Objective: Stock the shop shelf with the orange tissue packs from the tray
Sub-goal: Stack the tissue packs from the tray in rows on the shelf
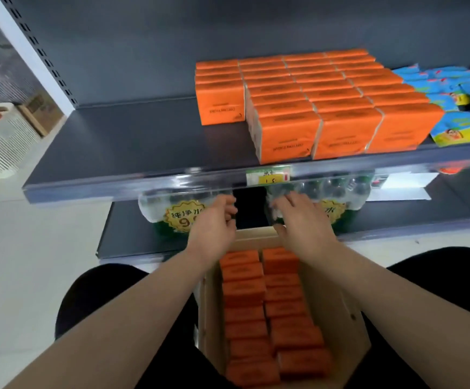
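Orange tissue packs (309, 96) stand in several rows on the dark shelf (132, 153); the leftmost row is shorter and set further back. More orange packs (245, 293) lie in two columns in a cardboard tray (340, 318) between my knees. My left hand (214, 220) and my right hand (298, 220) hover above the tray's far end, just under the shelf's front edge. Both hold nothing, fingers loosely curled and slightly apart.
Blue snack packets (458, 108) fill the shelf to the right of the tissues. Wrapped water bottle packs (177, 214) sit on the lower shelf behind my hands. A white slotted basket (1, 138) and a cardboard box stand on the floor at left.
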